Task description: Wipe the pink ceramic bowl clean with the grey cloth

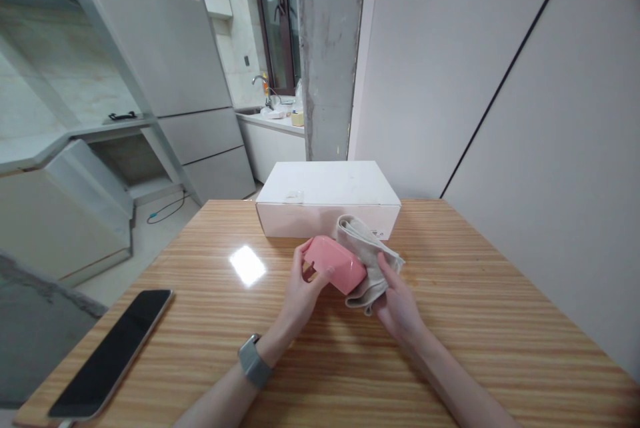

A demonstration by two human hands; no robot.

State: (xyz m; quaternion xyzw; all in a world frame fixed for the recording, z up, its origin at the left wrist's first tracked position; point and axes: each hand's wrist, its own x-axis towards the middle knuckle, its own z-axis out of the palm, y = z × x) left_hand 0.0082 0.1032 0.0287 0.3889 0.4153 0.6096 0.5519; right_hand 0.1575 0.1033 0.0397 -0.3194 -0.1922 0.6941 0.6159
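Note:
A glossy pink case-like object (336,264) is held up above the table, tilted, in front of the white box. My left hand (306,288) is closed around its left end, thumb on the near face. What kind of thing it is, I cannot tell for sure. My right hand (397,301) grips a folded light grey cloth (367,248), thumb on top and fingers hidden beneath. The cloth lies against the right end of the pink object and covers part of it.
A closed white cardboard box (330,185) stands at the far edge of the wood-grain table (490,321). At the left front lies a black-screened tablet or phone (115,351) with a white cable. A grey-white wall runs along the right; a fridge (155,35) stands behind at left.

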